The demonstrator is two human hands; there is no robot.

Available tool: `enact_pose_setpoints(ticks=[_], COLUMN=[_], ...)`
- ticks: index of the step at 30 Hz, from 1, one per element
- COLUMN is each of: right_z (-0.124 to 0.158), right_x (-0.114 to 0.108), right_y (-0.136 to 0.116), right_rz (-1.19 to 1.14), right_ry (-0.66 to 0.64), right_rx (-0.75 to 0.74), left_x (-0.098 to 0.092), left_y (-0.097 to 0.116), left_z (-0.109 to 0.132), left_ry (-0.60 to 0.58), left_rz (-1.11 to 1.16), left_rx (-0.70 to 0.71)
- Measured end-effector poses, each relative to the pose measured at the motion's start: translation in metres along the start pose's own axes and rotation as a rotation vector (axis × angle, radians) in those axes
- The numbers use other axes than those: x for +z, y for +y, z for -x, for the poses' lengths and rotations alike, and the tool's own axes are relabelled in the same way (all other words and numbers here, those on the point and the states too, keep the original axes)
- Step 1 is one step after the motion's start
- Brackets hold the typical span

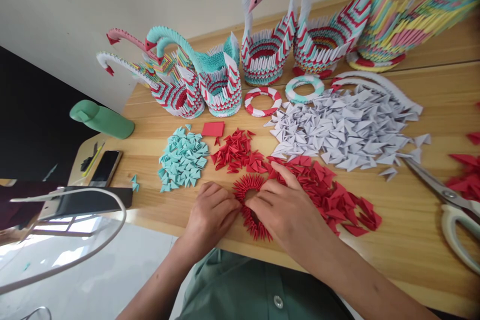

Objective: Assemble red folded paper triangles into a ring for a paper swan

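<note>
- I see the red spiked ring (245, 187) flat on the table (412, 230), near edge, centre; spikes point outward all round; slightly longer near-to-far
- left hand (210, 212) fingers curled, pinching its left rim; right hand (285, 210) fingers close together, gripping its right rim
- loose red pieces (337, 195) just right; teal pile (183, 157) far-left

One head-worn camera looks steeply down, close over the wooden table (431, 240), toward the wall.
</note>
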State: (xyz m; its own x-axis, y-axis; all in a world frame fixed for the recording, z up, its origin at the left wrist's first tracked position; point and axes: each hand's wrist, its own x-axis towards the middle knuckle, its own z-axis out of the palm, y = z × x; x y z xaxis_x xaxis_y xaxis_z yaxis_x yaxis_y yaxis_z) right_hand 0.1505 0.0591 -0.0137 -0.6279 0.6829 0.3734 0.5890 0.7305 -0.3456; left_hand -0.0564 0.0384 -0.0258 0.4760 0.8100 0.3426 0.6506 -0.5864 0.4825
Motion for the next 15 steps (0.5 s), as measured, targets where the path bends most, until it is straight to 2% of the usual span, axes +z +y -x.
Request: enact_pose_setpoints(ticks=[7,15], right_z=[0.0016,0.0022], right_x=[-0.0022,-0.0034], right_y=[0.0004,0.0032], right_rz=[-0.004,-0.024], right_ry=[0.002,0.003], right_rx=[0.018,0.013], left_x=[-0.0051,-0.0015], left_y=[-0.0015,-0.0034], left_z=[-0.0012,-0.0036], left_ry=[0.064,0.056], left_rz=[-0.049,-0.046], left_rx=[-0.085,-0.115])
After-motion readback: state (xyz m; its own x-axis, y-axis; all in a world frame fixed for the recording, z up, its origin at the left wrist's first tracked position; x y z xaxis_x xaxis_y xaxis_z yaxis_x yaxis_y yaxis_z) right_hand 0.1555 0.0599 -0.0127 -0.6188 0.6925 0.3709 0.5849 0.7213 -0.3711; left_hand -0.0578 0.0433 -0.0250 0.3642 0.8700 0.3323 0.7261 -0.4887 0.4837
